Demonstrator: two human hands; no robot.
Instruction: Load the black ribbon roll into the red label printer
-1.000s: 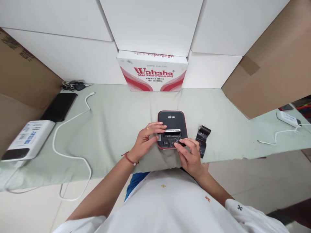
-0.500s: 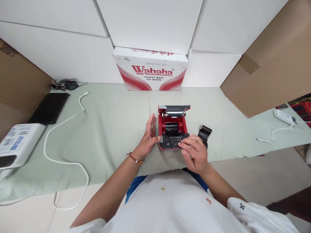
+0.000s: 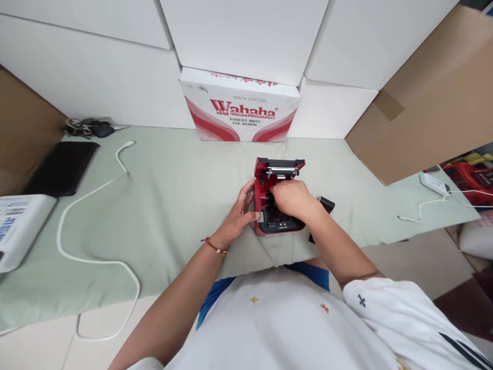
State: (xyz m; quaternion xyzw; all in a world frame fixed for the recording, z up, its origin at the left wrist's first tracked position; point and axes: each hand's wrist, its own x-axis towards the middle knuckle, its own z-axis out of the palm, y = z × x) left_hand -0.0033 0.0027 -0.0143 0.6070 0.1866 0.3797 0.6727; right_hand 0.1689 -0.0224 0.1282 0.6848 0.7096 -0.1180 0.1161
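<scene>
A small red and black printer [image 3: 259, 226] stands on the cloth with its lid [image 3: 280, 163] raised. My left hand [image 3: 241, 215] grips its left side, the thumb over the front corner and the fingers along the wall. Into the open body reaches my right hand [image 3: 292, 198], its fingers curled down beside a black roll [image 3: 268, 198]. The fingertips and whatever they hold are hidden behind the hand. Just to the right of the printer lies a second black roll of film [image 3: 325, 203], partly covered by my right forearm.
A Wahaha water box [image 3: 241, 113] leans against white boxes at the back. On the left are keys [image 3: 90, 127], a black flat device [image 3: 61, 167], a white device [image 3: 26, 226] and a white cable [image 3: 88, 259]. A cardboard panel [image 3: 419, 108] and a white adapter [image 3: 434, 183] are on the right.
My right hand has moved from the printer's front right edge up and into its open body, now covering part of the inner roll. My left hand keeps its grip; the view has shifted slightly.
</scene>
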